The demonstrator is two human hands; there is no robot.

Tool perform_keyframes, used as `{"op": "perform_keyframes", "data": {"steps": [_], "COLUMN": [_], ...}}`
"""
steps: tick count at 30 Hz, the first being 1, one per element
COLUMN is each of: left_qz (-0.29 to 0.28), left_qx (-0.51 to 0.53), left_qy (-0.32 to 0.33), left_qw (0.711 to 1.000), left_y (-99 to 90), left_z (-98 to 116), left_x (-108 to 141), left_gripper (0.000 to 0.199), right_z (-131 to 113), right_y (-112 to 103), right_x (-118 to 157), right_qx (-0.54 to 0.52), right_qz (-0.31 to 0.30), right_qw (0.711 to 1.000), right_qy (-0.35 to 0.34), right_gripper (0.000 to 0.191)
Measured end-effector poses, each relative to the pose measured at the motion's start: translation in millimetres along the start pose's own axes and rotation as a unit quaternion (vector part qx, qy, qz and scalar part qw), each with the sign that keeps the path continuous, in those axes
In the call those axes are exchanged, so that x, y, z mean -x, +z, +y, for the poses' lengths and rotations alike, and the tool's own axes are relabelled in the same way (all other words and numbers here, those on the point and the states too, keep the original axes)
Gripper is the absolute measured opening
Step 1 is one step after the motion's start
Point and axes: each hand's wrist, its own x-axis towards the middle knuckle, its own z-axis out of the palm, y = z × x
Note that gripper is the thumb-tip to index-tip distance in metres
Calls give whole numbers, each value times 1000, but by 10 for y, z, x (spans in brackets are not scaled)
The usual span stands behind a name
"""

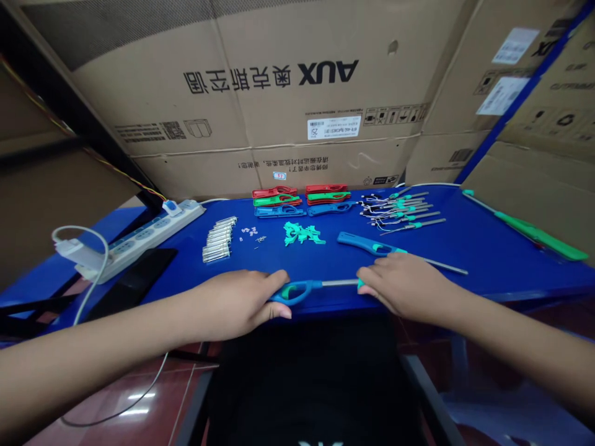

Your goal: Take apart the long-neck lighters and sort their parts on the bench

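A blue long-nosed lighter (297, 292) with a metal tube lies level between my hands, over the near edge of the table. My left hand (242, 300) is wrapped round its handle, which is mostly hidden. At the other end, my right hand (400, 285) pinches a small green tip piece (361, 284) at the end of the tube. Just behind my right hand, a second blue lighter (360, 241) rests on the table, its metal tube pointing right. The right hand covers part of it.
On the blue table (260, 263) lie stacked lighter shells (279, 201), metal-tube assemblies with wires (409, 210), green triggers (302, 233) and silvery cylinders (218, 240). A power strip (139, 238) and black phone-like slab (134, 282) are left. A green fly-swatter-like item (539, 232) lies right. Cardboard (288, 105) walls the back.
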Motion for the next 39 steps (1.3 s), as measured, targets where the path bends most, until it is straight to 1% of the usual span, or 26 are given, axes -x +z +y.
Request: {"op": "perform_keyframes", "data": {"steps": [2, 3, 5, 6, 7, 8, 9, 11, 13, 15, 18, 20, 23, 25, 27, 30, 32, 33, 35, 37, 39], "left_qz": [26, 49, 107, 133, 149, 155, 158, 150, 147, 155, 174, 190, 210, 211, 200, 162, 149, 149, 153, 155, 158], "left_qx": [-8, -11, -19, -23, -29, -34, -40, -47, -51, -53, -60, -62, -55, -46, -27, 33, 74, 91, 119, 136, 134], "left_qy": [-16, -22, -24, -15, 3, 23, 42, 75, 104, 136, 188, 205, 200, 188, 176, 179, 187, 191, 199, 203, 192], "left_qw": [1000, 999, 994, 991, 988, 987, 986, 985, 982, 977, 965, 958, 956, 958, 963, 970, 968, 966, 961, 957, 959], "left_y": [6, 16, 56, 85, 119, 157, 197, 277, 343, 387, 430, 464, 512, 514, 473, 351, 274, 249, 236, 262, 304], "left_z": [-57, -76, -103, -114, -124, -134, -142, -151, -153, -153, -162, -168, -174, -191, -235, -352, -430, -457, -475, -451, -414], "left_x": [-48, -98, -243, -332, -425, -517, -604, -745, -837, -888, -923, -930, -921, -898, -859, -774, -723, -705, -692, -706, -732], "left_gripper": [52, 53, 53, 53, 54, 54, 55, 57, 59, 58, 55, 52, 48, 48, 46, 43, 43, 40, 33, 32, 33], "right_z": [81, 101, 100, 86, 66, 44, 23, -11, -27, -26, -25, -53, -128, -158, -147, -73, -26, -11, -1, -4, -3], "right_y": [-28, -52, -98, -109, -109, -96, -73, -14, 28, 30, -23, -62, -84, -75, -61, -57, -69, -75, -78, -59, -19], "right_x": [-55, -104, -229, -296, -360, -417, -463, -518, -533, -540, -594, -661, -755, -782, -777, -730, -694, -679, -657, -641, -624], "right_qx": [12, 17, 15, 6, -7, -18, -28, -45, -63, -77, -94, -97, -85, -92, -109, -121, -117, -117, -120, -126, -133], "right_qz": [13, 35, 94, 117, 128, 127, 115, 67, 11, -39, -90, -110, -130, -134, -126, -105, -94, -87, -72, -59, -51], "right_qw": [1000, 999, 995, 993, 991, 989, 989, 988, 988, 985, 977, 974, 975, 975, 977, 980, 984, 985, 986, 986, 986], "right_qy": [-5, -9, -13, -24, -45, -70, -94, -132, -142, -150, -168, -172, -162, -150, -135, -117, -100, -94, -90, -96, -91], "right_gripper": [25, 29, 47, 50, 46, 38, 30, 26, 25, 21, 18, 17, 21, 20, 17, 16, 15, 14, 11, 13, 16]}}
